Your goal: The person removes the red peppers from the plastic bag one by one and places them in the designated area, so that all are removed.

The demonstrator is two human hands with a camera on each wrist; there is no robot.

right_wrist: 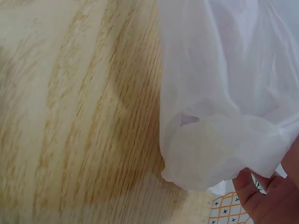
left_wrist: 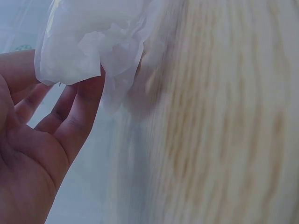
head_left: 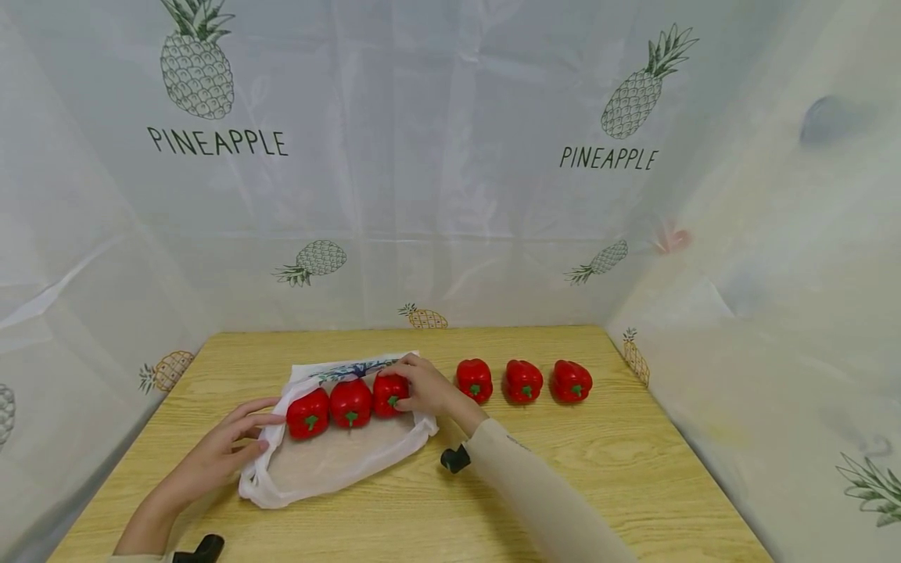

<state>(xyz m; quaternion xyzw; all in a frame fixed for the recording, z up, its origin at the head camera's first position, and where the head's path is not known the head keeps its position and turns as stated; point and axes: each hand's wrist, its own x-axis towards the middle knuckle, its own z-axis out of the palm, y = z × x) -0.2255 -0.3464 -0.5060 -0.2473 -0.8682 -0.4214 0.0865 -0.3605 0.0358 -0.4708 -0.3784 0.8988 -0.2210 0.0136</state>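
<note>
In the head view, a white plastic bag (head_left: 331, 475) with a blue-green print lies spread on the wooden table. Three red bell peppers sit in a row inside it: a left one (head_left: 307, 414), a middle one (head_left: 350, 403) and a right one (head_left: 389, 392). My right hand (head_left: 427, 387) reaches over the bag's right side and holds the right pepper, fingers on top and thumb near the green stem. At the bag's left rim, my left hand (head_left: 224, 446) holds the film with thumb and fingers. Thin film (left_wrist: 93, 42) hides those fingertips in the left wrist view.
Right of the bag stand three more red bell peppers: one near my forearm (head_left: 475, 381), one in the middle (head_left: 523, 381) and one farthest right (head_left: 571, 381). Pineapple-printed curtains (head_left: 450, 156) hang around the back and sides of the table (head_left: 563, 469).
</note>
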